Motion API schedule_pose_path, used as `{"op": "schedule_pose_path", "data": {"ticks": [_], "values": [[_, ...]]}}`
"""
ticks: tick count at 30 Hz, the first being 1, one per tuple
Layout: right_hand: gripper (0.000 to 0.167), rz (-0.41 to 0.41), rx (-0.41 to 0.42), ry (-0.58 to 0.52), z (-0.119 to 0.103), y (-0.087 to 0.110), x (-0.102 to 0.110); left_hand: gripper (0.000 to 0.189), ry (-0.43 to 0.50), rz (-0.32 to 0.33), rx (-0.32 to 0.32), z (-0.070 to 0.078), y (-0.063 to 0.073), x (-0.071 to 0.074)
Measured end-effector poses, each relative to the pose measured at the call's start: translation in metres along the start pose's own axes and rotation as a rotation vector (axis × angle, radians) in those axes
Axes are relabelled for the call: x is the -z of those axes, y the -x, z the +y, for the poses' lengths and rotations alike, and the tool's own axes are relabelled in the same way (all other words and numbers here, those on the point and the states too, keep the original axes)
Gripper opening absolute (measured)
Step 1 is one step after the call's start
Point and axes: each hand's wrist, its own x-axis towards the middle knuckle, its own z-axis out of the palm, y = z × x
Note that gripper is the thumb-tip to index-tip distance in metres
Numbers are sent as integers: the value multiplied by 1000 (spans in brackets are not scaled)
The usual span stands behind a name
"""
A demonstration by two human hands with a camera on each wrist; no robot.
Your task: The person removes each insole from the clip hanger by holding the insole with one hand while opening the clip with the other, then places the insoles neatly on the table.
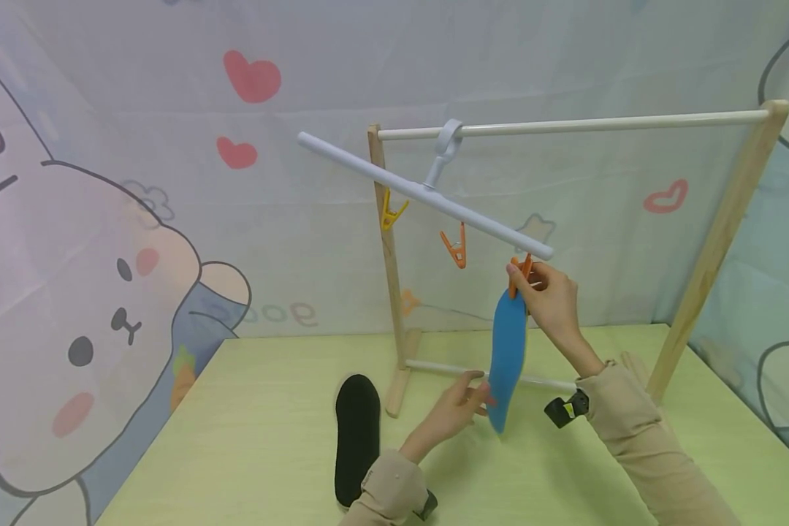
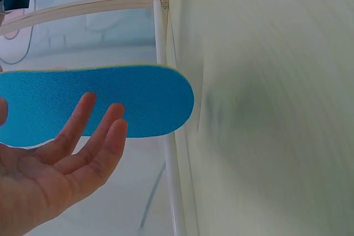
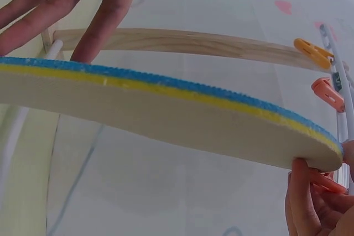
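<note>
A blue insole (image 1: 508,343) hangs upright below the right end of a white hanger (image 1: 368,169), its top at an orange clip (image 1: 514,285). My right hand (image 1: 555,303) pinches that clip at the insole's top, with a fingertip against the insole's pale underside (image 3: 166,114) in the right wrist view. Lower down, my left hand (image 1: 450,409) is beside the insole's bottom end, fingers loosely extended in front of the blue face (image 2: 149,98). Whether those fingertips touch it, I cannot tell. A black insole (image 1: 358,438) lies on the table, left of my left hand.
The hanger hooks over the white rail (image 1: 605,126) of a wooden-legged rack (image 1: 717,248). A yellow clip (image 1: 389,213) and another orange clip (image 1: 459,252) hang from it. A lower white bar (image 1: 443,367) crosses near the pale table (image 1: 263,431). A printed cloth forms the backdrop.
</note>
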Motion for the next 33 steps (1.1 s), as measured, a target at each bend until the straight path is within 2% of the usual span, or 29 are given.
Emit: {"op": "schedule_pose_path", "data": {"ticks": [6, 14, 18, 21, 28, 33], "values": [[33, -8, -8, -3, 2, 2, 0, 43, 9, -25, -1, 2, 2, -1], [34, -16, -19, -1, 4, 2, 0, 40, 12, -72, -45, 30, 17, 5], [34, -20, -21, -3, 2, 1, 0, 37, 18, -67, -40, 16, 9, 2], [33, -23, -18, -9, 1, 0, 0, 35, 17, -40, -40, 5, 2, -1], [33, -25, -11, -15, 1, 0, 0, 35, 2, 14, -20, 3, -1, -2], [34, -26, -20, -9, 0, 0, -1, 41, -79, 44, -7, -1, -4, -4]]}}
